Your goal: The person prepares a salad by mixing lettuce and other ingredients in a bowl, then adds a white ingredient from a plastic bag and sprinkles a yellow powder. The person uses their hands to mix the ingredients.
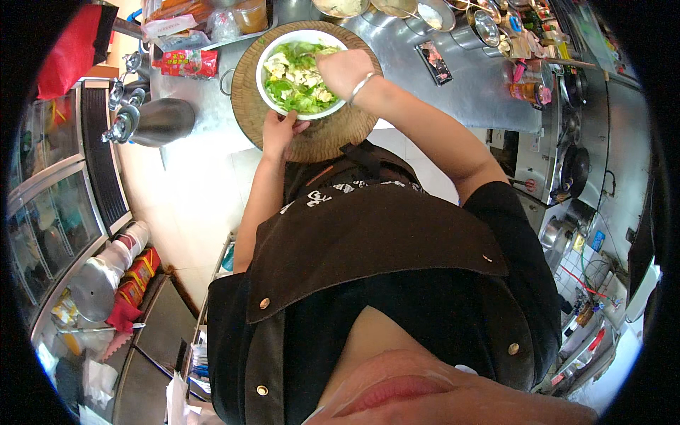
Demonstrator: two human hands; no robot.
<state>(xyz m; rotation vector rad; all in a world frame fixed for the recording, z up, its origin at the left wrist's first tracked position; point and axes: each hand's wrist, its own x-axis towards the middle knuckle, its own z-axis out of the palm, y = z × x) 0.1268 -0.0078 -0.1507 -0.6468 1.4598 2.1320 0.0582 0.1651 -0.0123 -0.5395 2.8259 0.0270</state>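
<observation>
A white bowl (260,79) stands on a round wooden chopping board (244,101). Chopped green leaves (280,91) mixed with pale cream-coloured pieces (277,64) fill much of it. My left hand (280,132) grips the bowl's near rim, thumb on top and fingers against the outside. Over the bowl's right side, my right hand (346,70) bends down into the food. Its fingertips are hidden behind the hand, so whether they pinch anything is unclear. A silver bangle (361,87) circles my right wrist.
A red printed packet (186,64) and a steel vacuum jug (164,122) are left of the board. On the steel counter (393,58) lies a phone-like object (433,62). Metal bowls (435,16) line the back; a jar (526,92) stands at right.
</observation>
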